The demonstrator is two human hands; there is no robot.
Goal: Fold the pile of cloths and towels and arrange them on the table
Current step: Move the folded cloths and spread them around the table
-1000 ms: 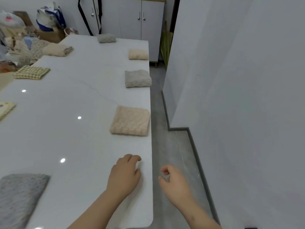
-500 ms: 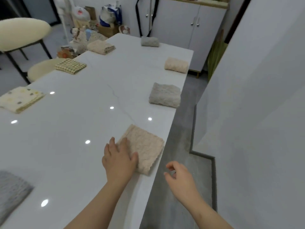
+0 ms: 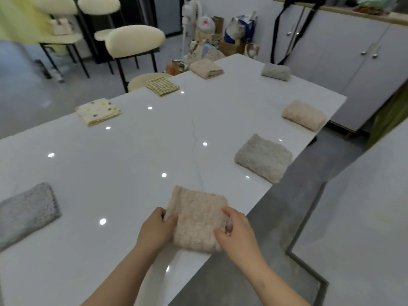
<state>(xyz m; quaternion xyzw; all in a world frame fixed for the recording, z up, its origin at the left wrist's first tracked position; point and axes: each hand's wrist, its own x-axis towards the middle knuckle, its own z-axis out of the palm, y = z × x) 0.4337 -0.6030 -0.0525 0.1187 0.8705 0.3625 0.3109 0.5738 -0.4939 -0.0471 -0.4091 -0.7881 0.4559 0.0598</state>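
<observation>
- The left hand [image 3: 157, 230] grips the left side of the folded beige towel [image 3: 196, 217], thumb on top.
- The right hand [image 3: 237, 235] pinches the towel's right side with curled fingers.
- Half a second earlier the left hand lay flat on the towel and the right hand hung off the table [image 3: 132, 164] holding nothing.
- The beige towel is nearly square, slightly longer away from the person. It lies flat and askew to the table's right edge, its near right corner at that edge.
- Further along the right edge lie a grey towel [image 3: 263, 161], a second beige towel [image 3: 304, 114] and, near the far corner, a small grey towel [image 3: 276, 71].
- Along the far-left edge lie a tan towel [image 3: 206, 68], a checked cloth [image 3: 162, 86] and a dotted cloth [image 3: 98, 111].
- A blue-grey towel [image 3: 26, 213] lies near the left.
- Bags [image 3: 238, 29] stand beyond the table's far edge; their contents cannot be told.
</observation>
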